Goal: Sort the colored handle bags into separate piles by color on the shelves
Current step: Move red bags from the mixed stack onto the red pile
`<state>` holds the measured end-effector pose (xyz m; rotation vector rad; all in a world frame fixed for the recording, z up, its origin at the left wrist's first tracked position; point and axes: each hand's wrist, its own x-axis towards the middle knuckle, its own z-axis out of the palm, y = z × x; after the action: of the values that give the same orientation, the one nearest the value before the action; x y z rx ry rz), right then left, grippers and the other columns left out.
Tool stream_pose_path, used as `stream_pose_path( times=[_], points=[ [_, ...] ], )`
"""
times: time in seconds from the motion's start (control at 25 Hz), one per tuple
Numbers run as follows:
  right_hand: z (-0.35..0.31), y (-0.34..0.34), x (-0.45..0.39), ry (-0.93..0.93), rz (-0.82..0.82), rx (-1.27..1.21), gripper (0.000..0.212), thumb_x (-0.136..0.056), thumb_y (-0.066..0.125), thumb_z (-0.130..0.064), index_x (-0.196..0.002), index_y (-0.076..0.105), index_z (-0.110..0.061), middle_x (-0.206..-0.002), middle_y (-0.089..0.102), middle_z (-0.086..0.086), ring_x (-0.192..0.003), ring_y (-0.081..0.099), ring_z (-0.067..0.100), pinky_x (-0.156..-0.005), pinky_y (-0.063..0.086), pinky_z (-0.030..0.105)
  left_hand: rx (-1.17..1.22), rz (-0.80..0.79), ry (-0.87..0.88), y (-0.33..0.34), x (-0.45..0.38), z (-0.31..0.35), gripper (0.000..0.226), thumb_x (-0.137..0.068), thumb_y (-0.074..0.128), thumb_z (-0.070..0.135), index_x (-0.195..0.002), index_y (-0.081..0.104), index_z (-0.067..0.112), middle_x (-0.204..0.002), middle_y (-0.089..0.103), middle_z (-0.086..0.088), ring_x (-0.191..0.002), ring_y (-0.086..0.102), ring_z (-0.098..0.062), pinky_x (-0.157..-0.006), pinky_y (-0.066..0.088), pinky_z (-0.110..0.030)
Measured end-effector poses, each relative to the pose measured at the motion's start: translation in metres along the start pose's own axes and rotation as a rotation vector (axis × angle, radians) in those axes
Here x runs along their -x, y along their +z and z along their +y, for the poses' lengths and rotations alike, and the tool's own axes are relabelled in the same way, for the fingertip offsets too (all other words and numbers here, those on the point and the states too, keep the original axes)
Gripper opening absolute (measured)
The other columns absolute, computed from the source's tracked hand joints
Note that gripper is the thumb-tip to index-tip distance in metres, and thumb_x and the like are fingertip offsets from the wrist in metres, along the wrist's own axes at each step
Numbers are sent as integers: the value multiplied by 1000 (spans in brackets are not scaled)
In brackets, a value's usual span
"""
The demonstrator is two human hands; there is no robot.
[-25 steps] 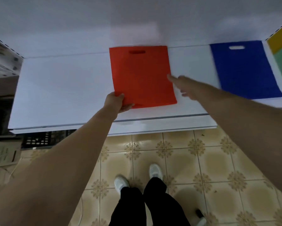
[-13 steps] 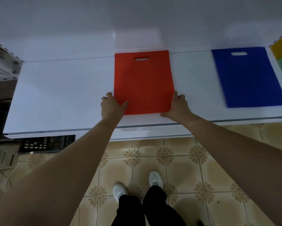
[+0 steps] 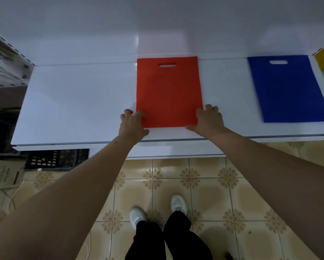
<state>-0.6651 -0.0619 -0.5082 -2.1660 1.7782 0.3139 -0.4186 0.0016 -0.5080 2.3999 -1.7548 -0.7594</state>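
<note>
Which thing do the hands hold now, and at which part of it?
The red bag: left hand grips its near left corner, right hand its near right corner.

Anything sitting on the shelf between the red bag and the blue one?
No. In the head view, only bare white shelf separates the red bag from the blue bag; the right hand sits at the red bag's near corner.

A flat orange-red handle bag (image 3: 168,91) is lying mid-frame on the white shelf (image 3: 78,102). A flat blue handle bag (image 3: 286,91) is lying well apart toward the right of the frame. The left hand (image 3: 132,124) and right hand (image 3: 209,119) are sitting at the first bag's lower corners.
</note>
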Motion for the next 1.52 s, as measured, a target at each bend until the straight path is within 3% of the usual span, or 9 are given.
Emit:
stream_pose_path(
  times=[0.16, 0.32, 0.44, 0.56, 0.76, 1.08, 1.28, 1.36, 1.52],
  points=[
    [-30, -48, 37, -110, 186, -164, 51, -91, 50, -51, -121, 52, -9, -134, 46, 12, -118, 45, 33, -92, 44, 41, 124, 76, 7, -39, 46, 10, 56, -83, 71, 32, -134, 50, 20, -139, 36, -11, -128, 37, -30, -98, 44, -40],
    [-94, -134, 115, -293, 438, -394, 30, -94, 47, -44, -110, 55, -20, -98, 66, -3, -90, 62, 21, -71, 51, 34, 396, 252, 97, -113, 122, 18, 40, -90, 63, 33, -126, 55, 18, -122, 52, -5, -108, 58, -21, -90, 50, -36],
    [-158, -190, 187, -536, 635, -359, 19, -94, 48, -38, -95, 59, -23, -76, 65, -8, -69, 62, 16, -58, 49, 31, 385, 320, 241, -179, 183, 8, 28, -91, 57, 36, -118, 58, 28, -103, 61, 10, -85, 61, -4, -78, 54, -34],
    [-226, -242, 237, -813, 853, -364, 18, -92, 49, -27, -86, 62, -17, -71, 59, -8, -64, 55, 15, -60, 41, 28, 315, 392, 344, -246, 232, -23, 20, -92, 51, 39, -110, 56, 36, -89, 62, 15, -81, 59, 1, -72, 53, -30],
    [-317, -323, 270, -838, 1107, -473, 12, -93, 52, -20, -92, 62, -14, -76, 60, -5, -70, 54, 17, -67, 44, 36, 298, 522, 426, -345, 290, -80, 19, -94, 51, 34, -112, 57, 35, -86, 61, 15, -81, 60, -1, -70, 53, -29],
    [-385, -388, 219, -642, 1024, -696, 25, -93, 52, -30, -113, 55, -16, -101, 57, -8, -93, 54, 16, -81, 47, 34, 450, 929, 417, -456, 277, -125, 14, -94, 52, 27, -106, 61, 28, -84, 62, 15, -80, 60, -3, -67, 53, -30],
    [-407, -431, 127, -541, 885, -391, 51, -91, 54, -39, -134, 46, -12, -133, 51, 7, -120, 49, 26, -99, 43, 40, 334, 1103, 256, -512, 204, -149, 27, -90, 54, 31, -115, 58, 20, -110, 57, 5, -105, 52, -13, -89, 45, -32],
    [-418, -447, 94, -548, 806, -237, 69, -91, 53, -49, -146, 34, -12, -147, 40, 8, -134, 37, 27, -108, 35, 40, 245, 1034, 91, -537, 178, -164, 48, -89, 55, 43, -129, 54, 16, -125, 54, -3, -119, 48, -22, -99, 42, -39],
    [-443, -456, 37, -512, 639, -35, 90, -89, 48, -61, -152, 12, -8, -158, 19, 10, -147, 13, 25, -119, 16, 35, 134, 606, -107, -557, 146, -197, 89, -86, 49, 68, -153, 22, 16, -158, 25, -8, -143, 28, -26, -115, 27, -40]
  ],
)
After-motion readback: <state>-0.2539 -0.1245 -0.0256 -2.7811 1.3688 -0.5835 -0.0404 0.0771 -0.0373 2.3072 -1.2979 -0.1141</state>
